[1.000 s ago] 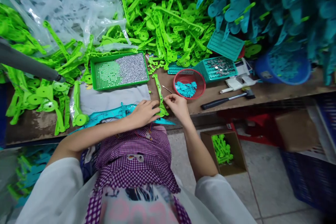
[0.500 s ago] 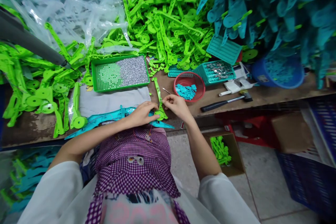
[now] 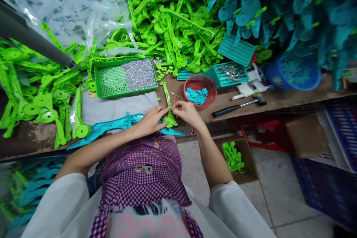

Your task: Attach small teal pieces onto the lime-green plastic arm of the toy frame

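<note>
We rest our left hand (image 3: 153, 119) over the long blue part (image 3: 111, 124), its fingers loosely bent and reaching the slim green part (image 3: 167, 98); we cannot tell whether they grip it. Our right hand (image 3: 186, 112) has thumb and forefinger pinched together right beside that green part; whatever sits between them is too small to tell. The green part lies on the desk (image 3: 202, 114) in front of us, its round end toward our apron (image 3: 145, 173). A thin metal rod (image 3: 177, 96) points out just beyond our right hand. Near it is the red basket (image 3: 200, 77) of small blue pieces (image 3: 196, 96), with the hammer (image 3: 236, 108) to its right. The green tray (image 3: 110, 95) of small metal pieces (image 3: 140, 74) stands beyond our left hand, partly on the grey cloth (image 3: 119, 103).
</note>
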